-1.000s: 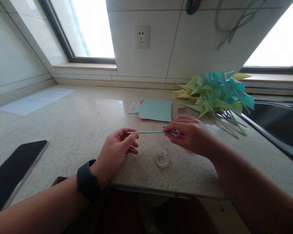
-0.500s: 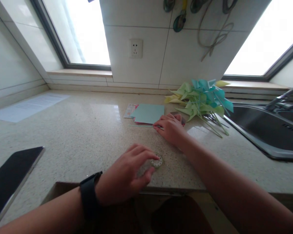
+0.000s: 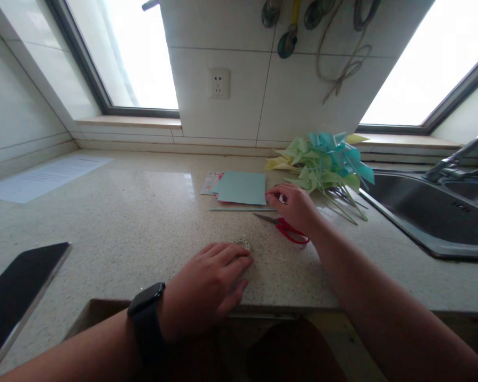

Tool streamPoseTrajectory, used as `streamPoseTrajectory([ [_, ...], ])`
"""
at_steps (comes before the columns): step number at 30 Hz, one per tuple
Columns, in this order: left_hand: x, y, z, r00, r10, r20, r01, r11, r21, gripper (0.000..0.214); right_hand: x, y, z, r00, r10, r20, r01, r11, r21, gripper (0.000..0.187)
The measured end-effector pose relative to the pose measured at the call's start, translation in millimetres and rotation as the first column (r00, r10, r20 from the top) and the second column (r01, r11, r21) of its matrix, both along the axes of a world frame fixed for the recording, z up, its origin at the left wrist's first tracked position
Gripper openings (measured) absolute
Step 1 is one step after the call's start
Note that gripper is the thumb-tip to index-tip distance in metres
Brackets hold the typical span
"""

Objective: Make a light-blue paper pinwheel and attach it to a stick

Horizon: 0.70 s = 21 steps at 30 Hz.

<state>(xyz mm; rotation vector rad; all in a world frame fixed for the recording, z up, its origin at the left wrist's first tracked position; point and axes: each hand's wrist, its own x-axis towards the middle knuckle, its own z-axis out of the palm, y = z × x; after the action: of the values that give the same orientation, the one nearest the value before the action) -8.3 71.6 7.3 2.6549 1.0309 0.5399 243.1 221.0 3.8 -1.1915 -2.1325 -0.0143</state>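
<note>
My right hand (image 3: 295, 207) is at the right edge of a stack of light blue square paper (image 3: 241, 187). Its thumb and fingers are pinched together there; what lies between them I cannot make out. Just below that hand lie red-handled scissors (image 3: 289, 231), blades pointing left. A thin pale stick (image 3: 235, 209) lies along the front of the stack, its right end near the scissors. Close to the counter's front edge, my left hand (image 3: 213, 281) rests palm down, fingers stretched out beside a small round roll of tape (image 3: 242, 244), partly covering it.
Green, yellow and blue paper pinwheels (image 3: 322, 159) lie in a heap at the back right, beside the sink (image 3: 434, 212). A dark tablet or phone (image 3: 22, 297) lies at the left, a printed sheet (image 3: 48, 178) behind it. The counter edge (image 3: 287, 307) runs along the front.
My right hand has moved right off the scissors and up to the paper's edge, so the scissors show. My left hand's fingers have straightened and lowered, and the tape roll has shifted slightly.
</note>
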Motion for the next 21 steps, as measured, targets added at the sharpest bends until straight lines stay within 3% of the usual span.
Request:
streamPoseTrajectory([
  [5,-6,5,-3.4,0.996,0.057,-0.067,-0.051,0.995,0.086,0.037,16,-7,5.5,0.997,0.01,-0.071,-0.011,1.0,-0.015,0.019],
  [10,-7,8,-3.9,0.99,0.087,-0.113,-0.069,0.986,0.149,0.037,18,-30,5.4,0.998,0.064,0.022,-0.062,0.995,-0.083,0.014],
  [16,-10,12,-2.7,0.975,0.174,-0.135,-0.146,0.97,0.196,0.035,35,-61,-5.6,0.984,0.139,0.114,-0.117,0.977,-0.178,0.017],
  [21,-16,19,-3.0,0.955,0.265,-0.131,-0.232,0.947,0.224,0.029,58,-77,-17.0,0.988,0.113,0.101,-0.093,0.979,-0.184,0.021],
])
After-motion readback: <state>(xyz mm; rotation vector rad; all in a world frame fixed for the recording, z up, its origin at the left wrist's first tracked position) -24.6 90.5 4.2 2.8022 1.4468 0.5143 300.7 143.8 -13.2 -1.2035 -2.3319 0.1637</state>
